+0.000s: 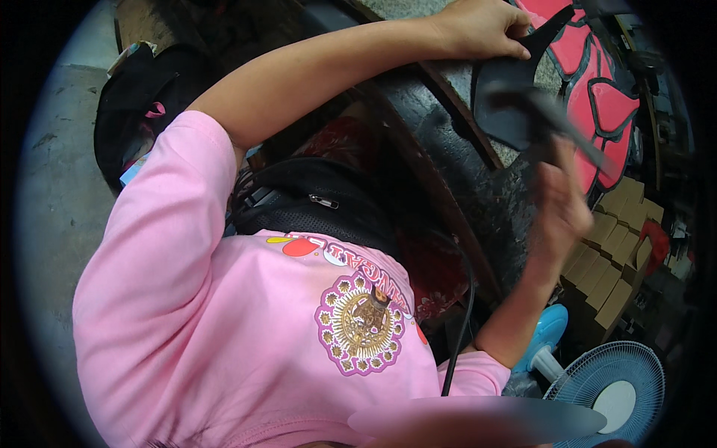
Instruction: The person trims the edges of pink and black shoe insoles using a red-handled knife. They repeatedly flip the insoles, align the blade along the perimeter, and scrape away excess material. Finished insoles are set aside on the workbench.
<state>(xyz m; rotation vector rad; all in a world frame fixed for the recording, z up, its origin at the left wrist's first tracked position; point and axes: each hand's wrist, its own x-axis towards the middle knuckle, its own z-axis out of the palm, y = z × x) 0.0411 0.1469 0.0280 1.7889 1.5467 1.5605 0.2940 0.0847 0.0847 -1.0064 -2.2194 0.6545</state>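
Note:
My left hand (485, 30) reaches to the top of the view, its thumb and fingers closed on the edge of a black curved flat piece (499, 112). That piece, like leather or a similar sheet, lies on a grey speckled slab on the bench. My right hand (560, 201) is raised right of the bench and smeared by motion. It is closed around a dark hammer (556, 119), also blurred, which passes in front of the black piece. The fingers' exact grip on the hammer is hard to make out.
Red pads with black edging (590, 89) lie beyond the slab. Stacked tan boxes (609, 246) stand at the right, above a blue fan (616, 396). A dark wooden bench edge (441, 179) runs before me. A black bag (149, 104) sits at the left; a black cable (464, 321) hangs near my lap.

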